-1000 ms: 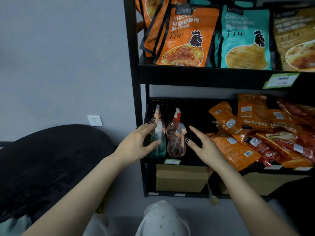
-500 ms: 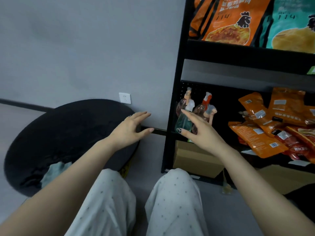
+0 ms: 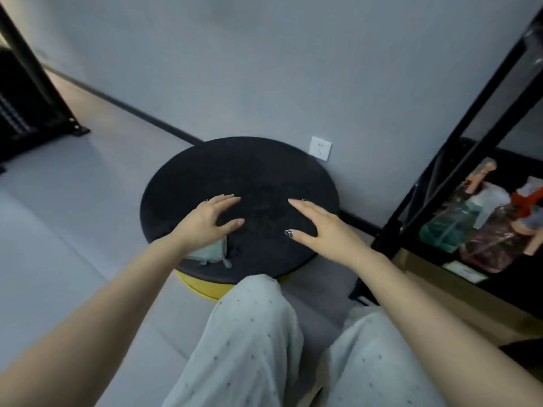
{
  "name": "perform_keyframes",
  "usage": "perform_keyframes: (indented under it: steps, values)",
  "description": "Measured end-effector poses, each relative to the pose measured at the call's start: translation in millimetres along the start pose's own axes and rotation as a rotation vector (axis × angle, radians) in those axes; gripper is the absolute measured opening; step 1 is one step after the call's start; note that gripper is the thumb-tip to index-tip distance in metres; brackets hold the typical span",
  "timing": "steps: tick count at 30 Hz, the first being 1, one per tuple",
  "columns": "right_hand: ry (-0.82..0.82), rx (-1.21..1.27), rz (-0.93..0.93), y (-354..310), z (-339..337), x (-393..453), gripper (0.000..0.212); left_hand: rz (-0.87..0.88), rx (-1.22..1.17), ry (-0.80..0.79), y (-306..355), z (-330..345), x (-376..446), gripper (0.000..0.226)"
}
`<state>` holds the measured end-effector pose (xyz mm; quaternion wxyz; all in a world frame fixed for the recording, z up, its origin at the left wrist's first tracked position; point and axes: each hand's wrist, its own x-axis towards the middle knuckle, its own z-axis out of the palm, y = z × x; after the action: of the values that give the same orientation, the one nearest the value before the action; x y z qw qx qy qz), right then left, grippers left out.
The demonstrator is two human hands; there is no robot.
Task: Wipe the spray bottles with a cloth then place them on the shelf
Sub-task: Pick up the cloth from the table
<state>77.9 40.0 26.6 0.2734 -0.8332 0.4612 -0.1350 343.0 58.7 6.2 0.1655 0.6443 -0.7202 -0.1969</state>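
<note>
Spray bottles (image 3: 482, 230) stand on the shelf (image 3: 458, 271); both hands (image 3: 210, 220) (image 3: 320, 227) hover empty, fingers spread

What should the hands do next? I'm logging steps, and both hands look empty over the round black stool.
Probably lower the left hand onto the pale cloth lying just beneath it on the black stool and pick it up. Both it and the right hand are open and empty, and the spray bottles already stand on the shelf.
</note>
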Motion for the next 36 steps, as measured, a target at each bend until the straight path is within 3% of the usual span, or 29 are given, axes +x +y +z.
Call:
perform_keyframes:
  steps: [8, 19, 25, 28, 30, 36]
  values:
    - [-0.239, -0.092, -0.069, -18.4, 95.4, 96.5, 0.061, -0.263, -0.014, 0.026, -110.0, 12.6, -19.2, 0.053]
    - [-0.366, -0.154, -0.081, -0.3, 201.9, 194.4, 0.059, -0.404, 0.002, -0.083, -193.7, 59.4, 31.0, 0.049]
    - [-0.303, -0.156, -0.038, 17.7, 235.0, 217.4, 0.055, -0.605, -0.163, -0.015, -207.8, 88.7, 69.5, 0.039]
    - [-0.262, -0.159, -0.024, 23.8, 242.6, 220.3, 0.054, -0.718, -0.21, -0.038, -208.3, 96.7, 83.5, 0.025]
    - [-0.231, -0.137, -0.008, 27.4, 247.6, 221.3, 0.054, -0.782, -0.287, -0.063, -208.9, 98.7, 90.7, 0.028]
    - [-0.206, -0.106, 0.075, 32.8, 253.4, 220.5, 0.051, -0.69, -0.427, -0.082, -200.5, 93.9, 91.9, 0.015]
